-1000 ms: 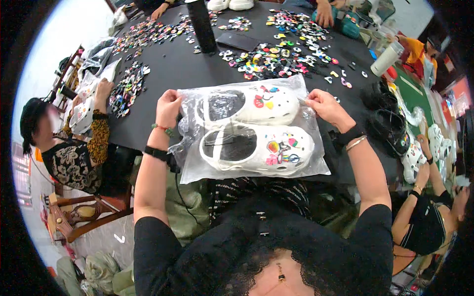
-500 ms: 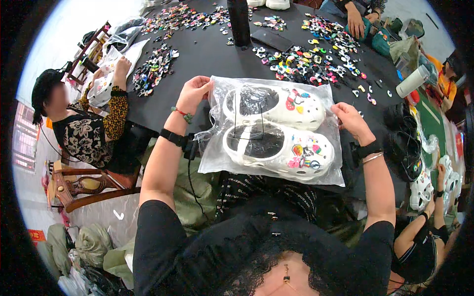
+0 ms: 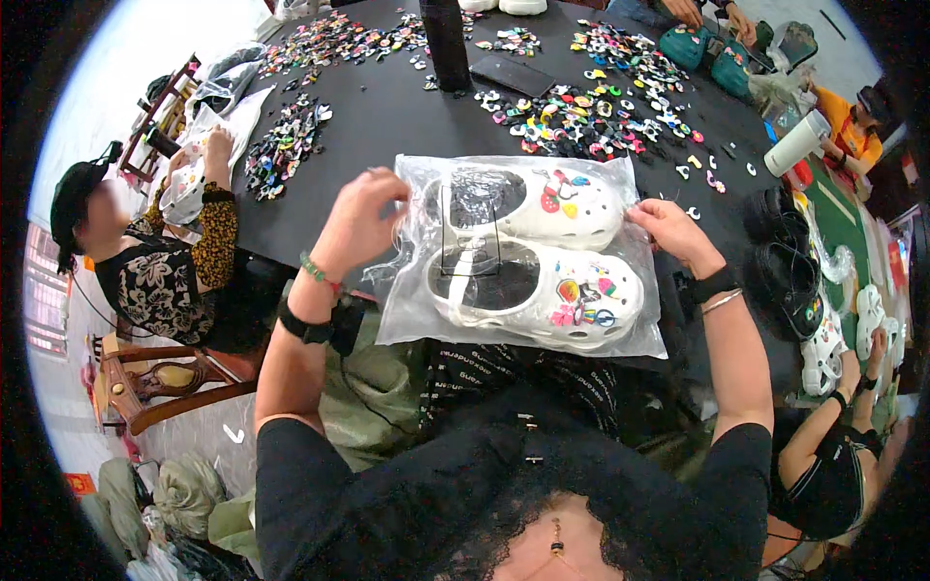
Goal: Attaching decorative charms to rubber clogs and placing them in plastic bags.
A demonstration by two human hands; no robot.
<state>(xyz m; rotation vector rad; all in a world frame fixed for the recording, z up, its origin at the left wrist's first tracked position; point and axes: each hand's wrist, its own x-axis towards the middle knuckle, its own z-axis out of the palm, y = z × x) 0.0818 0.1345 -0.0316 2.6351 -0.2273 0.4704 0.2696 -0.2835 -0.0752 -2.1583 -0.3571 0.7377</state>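
Note:
A clear plastic bag (image 3: 620, 341) lies at the table's near edge with a pair of white clogs inside. The far clog (image 3: 591, 225) and the near clog (image 3: 596, 329) both carry colourful charms on their toes, which point right. My right hand (image 3: 676, 235) pinches the bag's right edge between thumb and fingers. Beside the bag's upper left edge is my left hand (image 3: 360, 221), fingers bent and somewhat smeared; whether they grip the plastic cannot be made out.
Loose charms (image 3: 591, 121) lie in heaps across the black table (image 3: 368, 107), with a dark bottle (image 3: 446, 48) and a phone (image 3: 511, 75) among them. Black shoes (image 3: 785, 266) and a white tumbler (image 3: 796, 143) are at right. Co-workers sit around the table, one on the left (image 3: 160, 261).
My left hand has come off the bag's upper left corner and turned beside the left edge. The right hand still pinches the right edge. The whole view has shifted slightly.

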